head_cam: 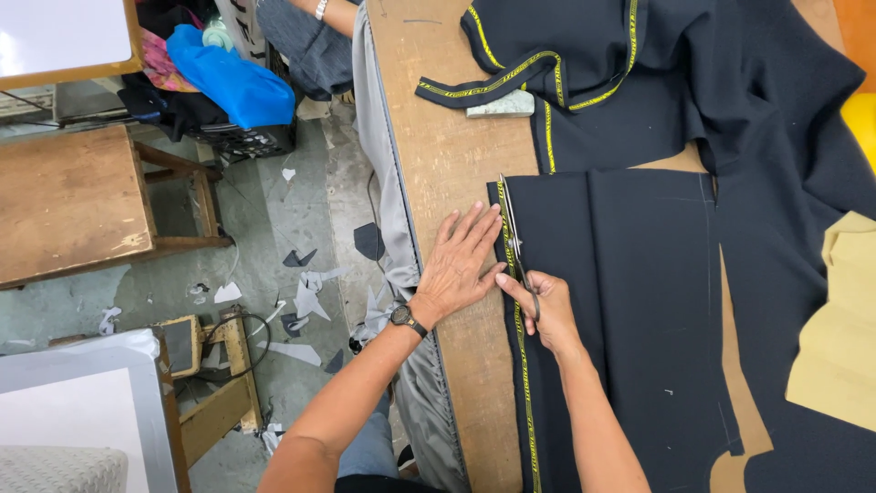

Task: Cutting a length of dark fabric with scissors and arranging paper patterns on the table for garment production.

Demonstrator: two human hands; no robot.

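My right hand (pixel 550 310) grips a pair of scissors (pixel 511 228) whose blades point away from me along the yellow-striped left edge of a dark navy fabric panel (pixel 630 301). My left hand (pixel 459 263), with a wristwatch on the wrist, lies flat with fingers spread on the wooden table (pixel 447 155), its fingertips touching the fabric's edge beside the blades. A thin chalk line runs down the panel on the right.
More dark fabric with yellow-striped selvedge (pixel 584 55) is piled at the table's far end, over a pale chalk block (pixel 500 105). Tan paper pattern (pixel 835 329) lies at right. Fabric scraps litter the floor (pixel 301 265) left of the table, near a wooden bench (pixel 73 196). Another person's arm (pixel 328 13) shows at top.
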